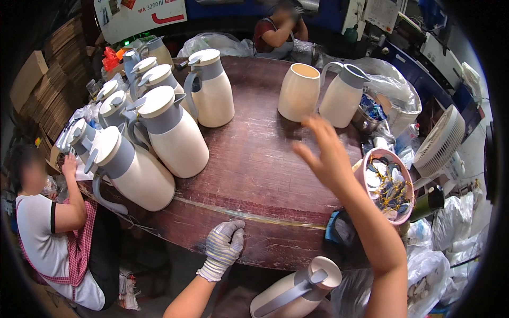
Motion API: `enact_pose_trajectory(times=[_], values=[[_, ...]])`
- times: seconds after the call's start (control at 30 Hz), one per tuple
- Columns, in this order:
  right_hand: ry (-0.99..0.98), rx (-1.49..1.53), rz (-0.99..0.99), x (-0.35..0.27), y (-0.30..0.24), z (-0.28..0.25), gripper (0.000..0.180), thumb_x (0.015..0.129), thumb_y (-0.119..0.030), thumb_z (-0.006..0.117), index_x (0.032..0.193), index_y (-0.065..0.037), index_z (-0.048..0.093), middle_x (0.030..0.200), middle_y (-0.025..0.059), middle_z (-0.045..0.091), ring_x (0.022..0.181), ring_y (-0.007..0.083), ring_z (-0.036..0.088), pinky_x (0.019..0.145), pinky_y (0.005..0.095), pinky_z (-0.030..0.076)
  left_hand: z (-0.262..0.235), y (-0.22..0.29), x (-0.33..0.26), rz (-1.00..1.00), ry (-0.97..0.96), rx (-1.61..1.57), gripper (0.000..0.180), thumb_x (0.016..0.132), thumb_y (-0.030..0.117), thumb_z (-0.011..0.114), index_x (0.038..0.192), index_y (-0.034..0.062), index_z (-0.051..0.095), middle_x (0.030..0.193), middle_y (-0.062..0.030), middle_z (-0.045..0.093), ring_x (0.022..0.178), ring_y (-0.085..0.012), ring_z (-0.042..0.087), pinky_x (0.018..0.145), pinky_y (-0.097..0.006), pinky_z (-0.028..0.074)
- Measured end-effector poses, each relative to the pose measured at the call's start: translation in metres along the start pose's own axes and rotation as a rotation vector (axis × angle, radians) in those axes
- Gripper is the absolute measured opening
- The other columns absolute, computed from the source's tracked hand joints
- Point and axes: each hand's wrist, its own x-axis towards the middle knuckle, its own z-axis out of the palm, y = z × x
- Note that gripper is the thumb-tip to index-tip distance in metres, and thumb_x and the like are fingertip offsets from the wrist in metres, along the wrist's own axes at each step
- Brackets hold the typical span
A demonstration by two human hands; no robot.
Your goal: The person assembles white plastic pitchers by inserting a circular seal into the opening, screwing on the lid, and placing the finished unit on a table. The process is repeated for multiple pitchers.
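Right now, the person's R hand [327,151] is hanging wide open over the table [254,153], fingers spread, nothing in it. It's pointing at a plain cream jug body [298,95], which is standing at the far side by a grey-collared jug [342,100]. Can't tell if a fingertip is touching that body. L hand [222,246], in a stripy glove, is resting at the near edge, loosely curled; can't tell if it's pinching anything. Below that edge, a lidded jug [275,305] is leaning near the person's lap.

Lots look done, I'd guess: a bunch of jugs [161,119] is standing on the left, wearing lids & grey collars. Prob. left to do: the grey-collared one is showing no lid, & the plain body is missing lid, collar & handle. A pink tub [363,172] w/ small round bits is sitting at the R side.
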Motion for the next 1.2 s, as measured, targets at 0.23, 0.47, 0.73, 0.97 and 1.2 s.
enact_pose_trajectory(times=[0.23,0.47,0.73,0.97,1.2], values=[[-0.605,0.443,0.353,-0.219,-0.03,-0.084,0.054,0.083,-0.039,0.07,0.122,-0.003,0.058,0.123,0.0179,0.059,0.116,0.0346,0.055,0.1,0.0413,0.043,0.001,0.08,-0.033,-0.414,-0.324,-0.802,0.027,0.09,0.009,0.062,0.116,0.0037,0.061,0.099,-0.0026,0.064,0.091,-0.0113,0.059,0.08,-0.026,0.05],[-0.358,0.275,0.377,-0.268,-0.076,-0.075,0.064,0.082,-0.045,0.069,0.129,-0.005,0.053,0.131,0.0192,0.051,0.122,0.0368,0.049,0.102,0.0431,0.04,0.012,0.134,-0.101,-0.374,-0.708,-0.475,0.054,0.084,0.029,0.068,0.131,0.0122,0.048,0.109,-0.0179,0.065,0.099,-0.032,0.066,0.085,-0.038,0.051],[-0.11,0.285,0.447,-0.327,-0.062,-0.12,0.05,0.084,-0.03,0.07,0.124,-0.003,0.056,0.131,0.02,0.053,0.126,0.0345,0.048,0.104,0.0411,0.038,-0.033,0.17,-0.118,-0.831,-0.54,-0.807,0.019,0.085,0.019,0.075,0.093,0.0079,0.061,0.059,0.0046,0.052,0.044,-0.0038,0.044,0.039,-0.021,0.032],[0.449,0.177,0.868,-0.45,0.017,-0.206,0.019,0.094,-0.018,0.06,0.096,0.0,0.062,0.082,0.0028,0.062,0.076,0.0111,0.058,0.072,0.0251,0.046,-0.031,0.199,-0.114,-0.845,-0.504,-0.735,0.028,0.084,0.029,0.073,0.096,0.0072,0.06,0.061,0.0026,0.054,0.048,-0.0047,0.048,0.041,-0.02,0.034],[0.608,0.239,1.293,-0.578,0.113,-0.238,0.024,0.09,-0.022,0.065,0.1,0.001,0.062,0.082,0.0035,0.063,0.065,0.0111,0.058,0.06,0.0232,0.045,-0.015,0.206,-0.119,-0.909,-0.541,-0.913,0.031,0.082,0.026,0.075,0.103,0.0078,0.061,0.075,0.0024,0.055,0.052,-0.0057,0.047,0.043,-0.021,0.036]])
